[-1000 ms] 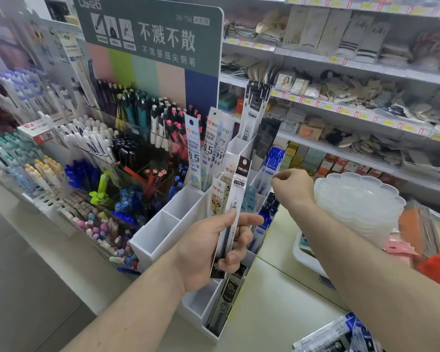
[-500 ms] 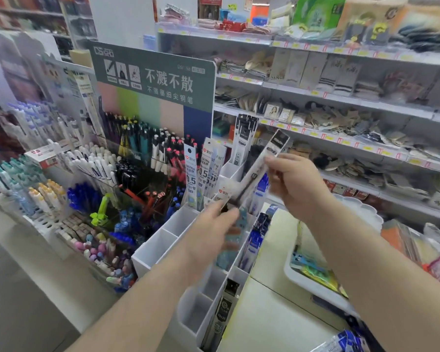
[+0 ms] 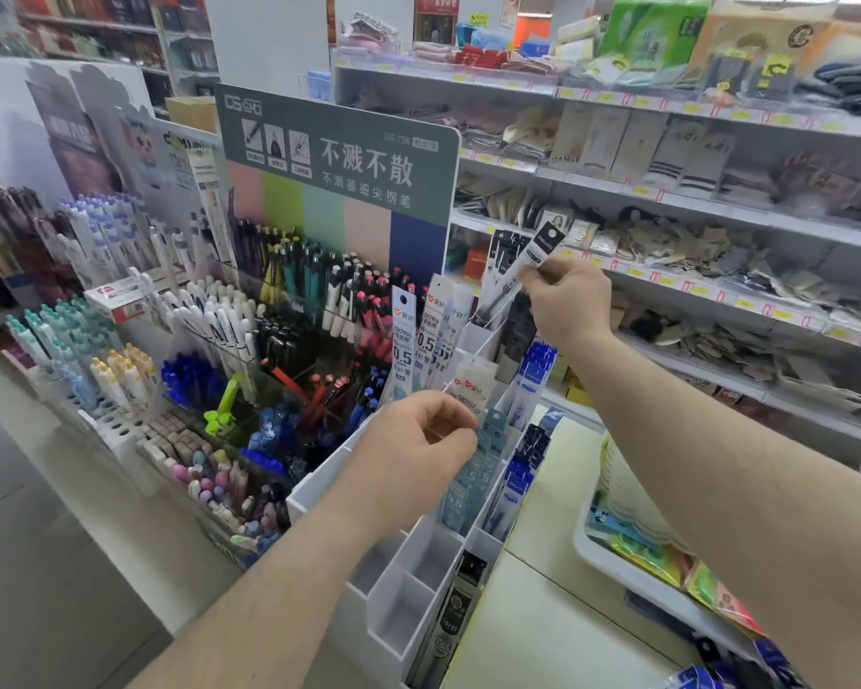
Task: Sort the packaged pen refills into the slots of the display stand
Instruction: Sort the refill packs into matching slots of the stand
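White metal store shelving (image 3: pixel 667 191), 12–3 o'clock: folded socks, small packaged goods, yellow price tags along the edges.
Green header board (image 3: pixel 339 156), 11 o'clock, white Chinese lettering; pastel colour panels below.
Pen racks (image 3: pixel 180 340), 9–10 o'clock: white, black, teal, blue and pink pens standing in rows; erasers at front.
White plastic display stand (image 3: pixel 408 589), centre to 6 o'clock, tiered open slots. Upper slots hold refill packs marked 0.5 (image 3: pixel 402 340); blue packs (image 3: pixel 528 390) along the stand's R side; lower slots bare, one black pack (image 3: pixel 461 604) at 6 o'clock.
White tray (image 3: pixel 617 564), 4 o'clock, w/ coloured packets.
R hand (image 3: pixel 567 303), 1 o'clock: thumb and fingers pinch a long black-topped refill pack (image 3: pixel 528 266), tilted, lower end at the stand's top-rear slot.
L hand (image 3: pixel 413 445), centre: fingers curled, tips meeting at a white refill pack (image 3: pixel 473 390) in a mid slot; can't tell if actually gripping.
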Demonstrator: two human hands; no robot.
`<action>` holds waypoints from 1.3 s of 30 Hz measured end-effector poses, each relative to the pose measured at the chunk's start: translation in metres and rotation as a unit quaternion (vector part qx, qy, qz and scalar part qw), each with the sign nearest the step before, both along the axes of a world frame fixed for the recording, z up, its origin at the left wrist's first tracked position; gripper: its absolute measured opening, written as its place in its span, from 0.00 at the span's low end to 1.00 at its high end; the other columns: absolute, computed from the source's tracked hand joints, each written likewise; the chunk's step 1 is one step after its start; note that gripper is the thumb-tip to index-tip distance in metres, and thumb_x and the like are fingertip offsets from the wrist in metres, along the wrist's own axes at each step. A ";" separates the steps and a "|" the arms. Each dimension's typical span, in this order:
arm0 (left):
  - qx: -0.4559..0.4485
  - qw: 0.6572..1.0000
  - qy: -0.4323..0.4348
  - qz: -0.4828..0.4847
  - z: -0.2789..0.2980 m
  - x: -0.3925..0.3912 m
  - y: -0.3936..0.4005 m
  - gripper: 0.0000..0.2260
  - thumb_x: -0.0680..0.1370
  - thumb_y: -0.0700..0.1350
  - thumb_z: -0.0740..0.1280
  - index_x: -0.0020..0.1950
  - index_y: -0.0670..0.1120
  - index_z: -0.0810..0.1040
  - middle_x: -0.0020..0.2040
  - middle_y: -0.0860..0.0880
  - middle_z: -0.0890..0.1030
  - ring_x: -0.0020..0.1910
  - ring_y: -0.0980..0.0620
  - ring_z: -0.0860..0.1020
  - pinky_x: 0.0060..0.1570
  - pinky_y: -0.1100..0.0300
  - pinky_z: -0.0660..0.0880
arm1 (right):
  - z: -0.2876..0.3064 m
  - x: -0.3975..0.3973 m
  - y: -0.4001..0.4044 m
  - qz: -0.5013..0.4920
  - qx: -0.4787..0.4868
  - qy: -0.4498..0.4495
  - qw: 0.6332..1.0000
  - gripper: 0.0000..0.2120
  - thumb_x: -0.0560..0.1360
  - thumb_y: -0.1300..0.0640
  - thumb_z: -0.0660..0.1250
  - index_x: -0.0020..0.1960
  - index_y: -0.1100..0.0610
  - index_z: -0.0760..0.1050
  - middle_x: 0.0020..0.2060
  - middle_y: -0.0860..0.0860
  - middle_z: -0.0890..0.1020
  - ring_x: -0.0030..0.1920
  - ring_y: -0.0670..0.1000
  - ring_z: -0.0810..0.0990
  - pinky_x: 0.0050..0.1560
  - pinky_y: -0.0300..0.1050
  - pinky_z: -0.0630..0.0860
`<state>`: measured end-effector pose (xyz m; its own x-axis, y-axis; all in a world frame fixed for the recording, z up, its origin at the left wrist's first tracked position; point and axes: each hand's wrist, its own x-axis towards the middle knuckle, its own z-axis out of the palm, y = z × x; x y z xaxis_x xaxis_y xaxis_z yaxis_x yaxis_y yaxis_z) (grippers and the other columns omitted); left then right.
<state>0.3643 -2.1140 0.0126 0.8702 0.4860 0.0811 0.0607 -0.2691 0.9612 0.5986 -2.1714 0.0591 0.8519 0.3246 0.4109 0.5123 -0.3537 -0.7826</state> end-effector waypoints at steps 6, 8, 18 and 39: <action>-0.004 1.000 -0.001 -0.005 0.001 -0.003 0.002 0.06 0.75 0.45 0.69 0.42 0.57 0.81 0.41 0.55 0.84 0.43 0.55 0.82 0.39 0.65 0.74 | 0.011 0.005 0.012 -0.022 -0.068 -0.031 0.997 0.14 0.80 0.51 0.65 0.36 0.52 0.76 0.32 0.50 0.80 0.33 0.50 0.76 0.39 0.45 0.76; 0.000 1.000 0.000 -0.003 0.001 -0.004 0.002 0.07 0.76 0.44 0.70 0.42 0.56 0.81 0.41 0.56 0.84 0.43 0.56 0.82 0.38 0.66 0.74 | 0.017 0.005 0.012 -0.022 -0.082 -0.057 0.995 0.11 0.80 0.52 0.64 0.40 0.53 0.78 0.36 0.52 0.82 0.37 0.54 0.80 0.42 0.49 0.79; 0.006 1.000 -0.008 -0.012 0.000 -0.004 -0.002 0.07 0.77 0.41 0.70 0.42 0.53 0.81 0.37 0.56 0.83 0.38 0.58 0.80 0.35 0.70 0.73 | 0.004 0.008 0.025 0.004 -0.214 -0.087 0.973 0.16 0.79 0.52 0.65 0.33 0.54 0.74 0.30 0.49 0.77 0.35 0.52 0.76 0.35 0.42 0.70; 0.025 0.995 0.000 -0.093 -0.014 0.028 -0.047 0.05 0.67 0.52 0.66 0.41 0.58 0.79 0.37 0.64 0.81 0.38 0.60 0.79 0.44 0.60 0.77 | -0.026 -0.050 -0.050 0.025 -0.084 0.019 0.996 0.04 0.73 0.56 0.72 0.45 0.52 0.87 0.34 0.40 0.82 0.36 0.40 0.80 0.40 0.39 0.76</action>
<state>0.3923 -2.1613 -0.0019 0.9445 0.3124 0.1018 0.0050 -0.3234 0.9462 0.5485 -2.2214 0.0334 0.8473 0.4280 0.3144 0.5028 -0.4560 -0.7344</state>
